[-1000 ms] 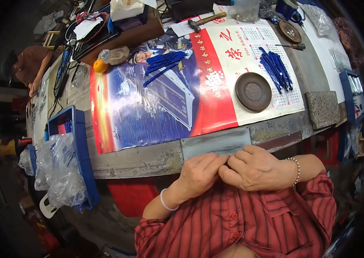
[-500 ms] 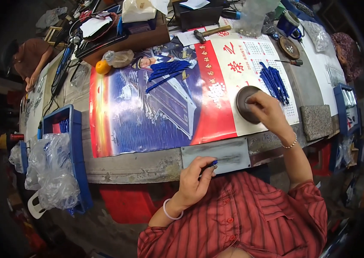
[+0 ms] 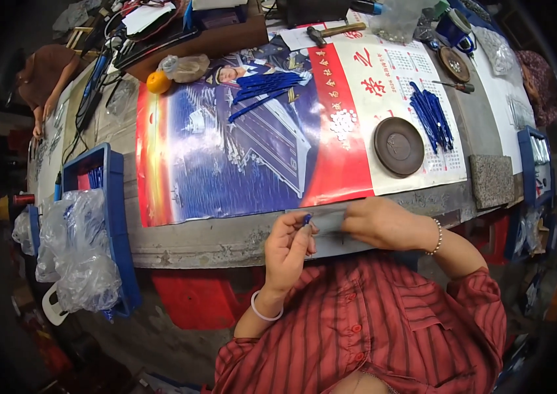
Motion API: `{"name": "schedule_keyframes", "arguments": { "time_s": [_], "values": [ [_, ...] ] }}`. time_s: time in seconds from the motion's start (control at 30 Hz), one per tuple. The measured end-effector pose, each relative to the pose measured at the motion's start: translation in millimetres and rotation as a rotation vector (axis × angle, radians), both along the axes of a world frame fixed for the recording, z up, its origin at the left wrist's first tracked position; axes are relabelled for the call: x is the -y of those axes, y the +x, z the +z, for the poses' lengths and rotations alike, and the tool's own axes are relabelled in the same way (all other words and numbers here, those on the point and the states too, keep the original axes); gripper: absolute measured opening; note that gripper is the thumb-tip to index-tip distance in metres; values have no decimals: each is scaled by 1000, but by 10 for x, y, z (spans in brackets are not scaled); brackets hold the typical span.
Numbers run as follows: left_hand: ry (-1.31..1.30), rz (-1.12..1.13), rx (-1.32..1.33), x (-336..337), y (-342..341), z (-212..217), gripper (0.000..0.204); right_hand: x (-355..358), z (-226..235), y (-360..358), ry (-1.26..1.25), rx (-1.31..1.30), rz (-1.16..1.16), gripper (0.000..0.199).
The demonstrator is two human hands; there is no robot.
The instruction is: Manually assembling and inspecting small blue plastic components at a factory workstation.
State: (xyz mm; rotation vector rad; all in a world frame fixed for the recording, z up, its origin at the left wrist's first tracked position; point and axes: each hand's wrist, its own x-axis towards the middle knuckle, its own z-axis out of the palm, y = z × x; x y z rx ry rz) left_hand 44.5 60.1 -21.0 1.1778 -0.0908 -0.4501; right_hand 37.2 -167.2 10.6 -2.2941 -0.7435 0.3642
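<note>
My left hand (image 3: 285, 256) is closed in a pinch, with the end of a small blue piece (image 3: 307, 219) sticking out between thumb and fingertips. The rest of that piece is hidden in the hand. Just to its right, my right hand (image 3: 383, 223) is bent with its fingers drawn together; whatever they grip cannot be made out. Both hands are above a grey plate (image 3: 331, 245) at the table's near edge. Beyond my right hand stands a round brown dish (image 3: 415, 156) with tiny bits in it, beside a bundle of thin blue sticks (image 3: 431, 118).
A large printed calendar sheet (image 3: 193, 190) covers the table. On it lie more blue sticks (image 3: 266, 88) and a hammer (image 3: 337, 30). An orange (image 3: 158, 82) sits at far left, a stone block (image 3: 492, 182) at right. Blue bins (image 3: 118, 217) flank the table.
My right hand has left the brown dish and come down beside my left hand. My left hand has risen slightly, still pinching the blue piece. The view has shifted a little.
</note>
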Motion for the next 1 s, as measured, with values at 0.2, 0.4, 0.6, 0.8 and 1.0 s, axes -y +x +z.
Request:
{"name": "schedule_keyframes", "arguments": {
  "time_s": [0.2,0.4,0.6,0.8,1.0],
  "values": [
    [-10,2,-9,-54,-19,19,19,-187,20,26,-310,351,364,10],
    [-15,4,27,-153,-153,46,19,-374,-16,19,-416,546,446,9],
    [-26,-25,43,-191,-224,40,20,-382,-26,29,-427,592,547,11],
    [-40,-63,52,-166,-225,55,20,-331,-50,131,-356,437,607,13],
    [123,-90,313,-216,-249,61,20,-118,332,240,266,-271,20,15]
  ]
}}
